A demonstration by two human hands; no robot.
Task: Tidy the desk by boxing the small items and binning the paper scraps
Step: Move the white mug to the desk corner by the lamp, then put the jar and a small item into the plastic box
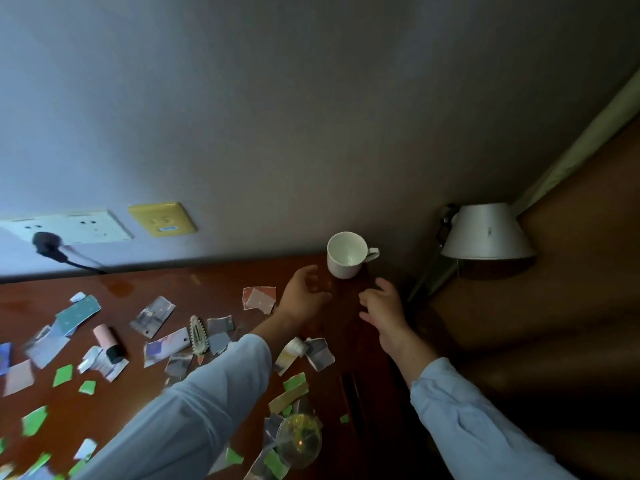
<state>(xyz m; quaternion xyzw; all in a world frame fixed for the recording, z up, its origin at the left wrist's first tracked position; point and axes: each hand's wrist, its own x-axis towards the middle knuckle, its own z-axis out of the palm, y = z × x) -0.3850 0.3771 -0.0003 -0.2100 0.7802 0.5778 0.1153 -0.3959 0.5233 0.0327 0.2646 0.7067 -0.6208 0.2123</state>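
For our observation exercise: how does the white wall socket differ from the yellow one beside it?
The white socket is wider than the yellow socket. The white socket has a black plug in it; the yellow socket has none. The yellow socket bears a blue label; the white socket shows no blue one. Both sit on the wall above the desk.

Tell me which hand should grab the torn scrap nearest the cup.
Left. The left hand is open right beside the scrap; the right hand lies farther off, beyond the left one.
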